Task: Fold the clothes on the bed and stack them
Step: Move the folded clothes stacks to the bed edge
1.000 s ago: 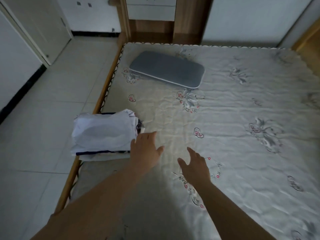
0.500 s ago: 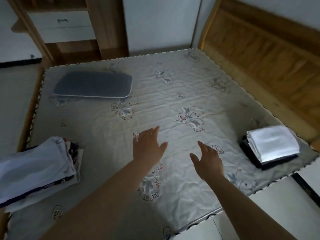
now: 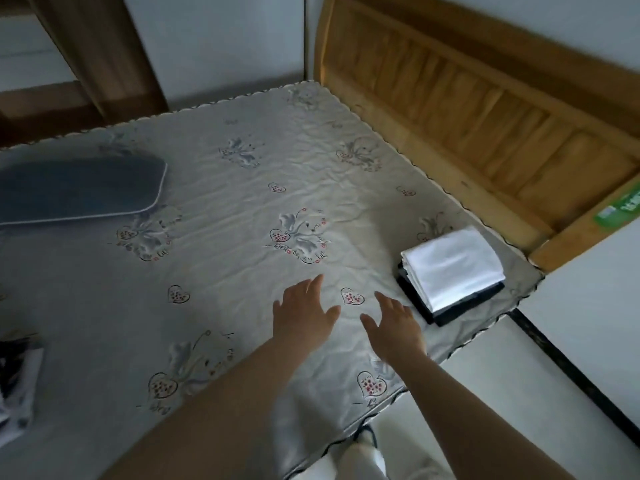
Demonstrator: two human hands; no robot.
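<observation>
Both the left hand (image 3: 302, 318) and the right hand (image 3: 394, 325) hover spread wide and empty over the bed (image 3: 242, 202). A folded stack (image 3: 453, 271) lies just beyond the right hand, at the bed's corner. A careless grab there could topple its white top layer or nudge it off the edge.

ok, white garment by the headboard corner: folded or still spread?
Folded. The white garment is a compact rectangle with layered edges at its left side, sitting on a dark folded piece. Neither hand touches it.
</observation>
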